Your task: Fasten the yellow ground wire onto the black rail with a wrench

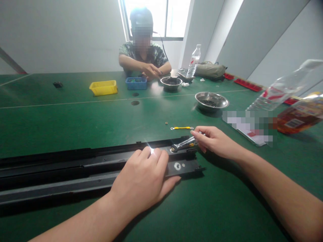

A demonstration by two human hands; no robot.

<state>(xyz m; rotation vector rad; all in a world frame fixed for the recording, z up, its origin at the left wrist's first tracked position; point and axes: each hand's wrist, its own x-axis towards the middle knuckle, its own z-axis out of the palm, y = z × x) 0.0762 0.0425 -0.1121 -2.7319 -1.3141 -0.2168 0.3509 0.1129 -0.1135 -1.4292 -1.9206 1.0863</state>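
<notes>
A long black metal rail [63,168] lies across the green table [75,117] in front of me. My left hand [142,179] lies flat on its right end, fingers spread over it. My right hand [214,141] grips the handle of a silver wrench [182,144]. The wrench's ring end sits on a nut at the rail's top edge. A short yellow wire with ring terminals [181,128] and a small washer [166,123] lie on the table just beyond the rail.
A steel bowl of dark parts [211,101] stands behind my right hand. Two bottles [280,89] and a packet lie at the right. Across the table a person sits behind a yellow bin [103,87], a blue bin [136,83] and another bowl [171,82].
</notes>
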